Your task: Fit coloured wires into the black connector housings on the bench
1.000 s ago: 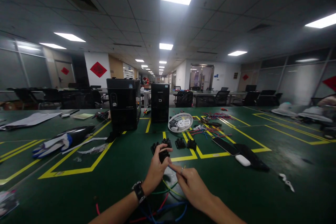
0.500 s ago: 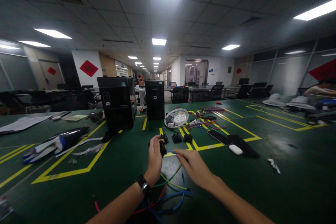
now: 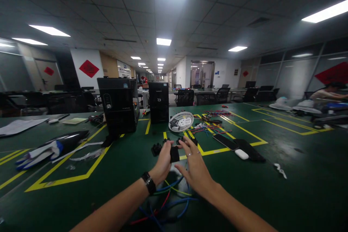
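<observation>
My left hand (image 3: 162, 161), with a dark watch on its wrist, grips a small black block-shaped part (image 3: 174, 154) above the table. My right hand (image 3: 196, 168), wearing a ring, is just right of that part with its fingers spread; whether a fingertip touches it I cannot tell. A blue wire (image 3: 174, 185) runs below the part, and its upper end is hidden. Loose blue, red, green and yellow wires (image 3: 182, 201) lie beneath my hands. Another black part (image 3: 156, 149) sits left of my left hand, and more stand behind my fingers, partly covered.
Two black computer towers (image 3: 117, 107) stand at the back left. A white basket (image 3: 181, 121) holds small parts, with wire bundles (image 3: 208, 129) beside it. Rightward lie a phone (image 3: 225, 141) and white case (image 3: 241, 154); leftward, a glove (image 3: 40, 154). A person (image 3: 330, 92) sits far right.
My right hand has let go of the blue wire and opened its fingers beside the black part. My left hand has turned the part, so a flat face shows.
</observation>
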`<state>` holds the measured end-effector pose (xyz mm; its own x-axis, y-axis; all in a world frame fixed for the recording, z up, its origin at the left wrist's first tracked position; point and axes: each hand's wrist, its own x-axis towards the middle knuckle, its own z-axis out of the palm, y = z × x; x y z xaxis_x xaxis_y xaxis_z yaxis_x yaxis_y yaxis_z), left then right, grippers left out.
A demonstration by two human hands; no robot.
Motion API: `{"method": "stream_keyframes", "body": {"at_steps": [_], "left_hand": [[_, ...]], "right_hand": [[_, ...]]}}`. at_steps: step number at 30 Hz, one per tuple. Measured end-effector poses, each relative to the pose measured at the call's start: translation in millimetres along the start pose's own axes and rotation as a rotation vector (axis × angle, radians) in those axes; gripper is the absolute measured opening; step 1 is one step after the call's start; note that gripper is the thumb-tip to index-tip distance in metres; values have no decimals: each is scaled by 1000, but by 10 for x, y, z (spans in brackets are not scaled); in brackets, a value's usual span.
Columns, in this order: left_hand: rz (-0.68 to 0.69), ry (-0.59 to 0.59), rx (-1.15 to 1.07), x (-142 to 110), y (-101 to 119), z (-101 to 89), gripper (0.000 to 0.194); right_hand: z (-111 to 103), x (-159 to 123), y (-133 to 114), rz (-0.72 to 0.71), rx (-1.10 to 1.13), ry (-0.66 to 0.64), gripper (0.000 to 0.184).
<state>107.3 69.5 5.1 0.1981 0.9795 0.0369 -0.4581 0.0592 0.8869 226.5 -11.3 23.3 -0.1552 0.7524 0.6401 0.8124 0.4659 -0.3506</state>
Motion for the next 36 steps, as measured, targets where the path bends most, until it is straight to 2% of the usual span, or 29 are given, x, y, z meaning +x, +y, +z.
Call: {"method": "stream_keyframes", "body": {"at_steps": [3,6,8,11,12,13,15,17,19,24,27,31,36], "left_hand": [[-89,-141,-24,-19,-285,113,45],[-74,-272,108,97,-306,102,48],[57,-261,420,221,-191,-6,52],[379,-166,1011,433,28,-302,63],[416,-145,1174,507,83,-418,66],[398,-135,1306,584,124,-532,68],[278,-150,1456,743,168,-735,70],[181,-195,1482,906,182,-882,68],[154,-248,1448,1061,192,-968,66],[185,-399,1318,1311,194,-969,67],[206,-460,1258,1345,138,-881,66],[236,-467,1243,1306,62,-768,57],[259,-477,1254,1220,45,-749,52]], "right_hand": [[-17,108,243,-20,83,-100,67],[-87,202,570,-5,110,-211,48],[-184,257,850,65,34,-222,39],[-319,316,1310,215,-106,-230,44],[-337,327,1452,242,-130,-239,47],[-337,335,1578,258,-144,-251,49],[-282,351,1769,266,-153,-280,49],[-185,384,1877,253,-149,-305,46],[-88,440,1920,220,-134,-319,45],[48,607,1925,124,-91,-352,41],[102,656,1939,98,-76,-367,37],[157,638,1976,80,-65,-367,35],[159,561,2002,66,-61,-352,36]]}}
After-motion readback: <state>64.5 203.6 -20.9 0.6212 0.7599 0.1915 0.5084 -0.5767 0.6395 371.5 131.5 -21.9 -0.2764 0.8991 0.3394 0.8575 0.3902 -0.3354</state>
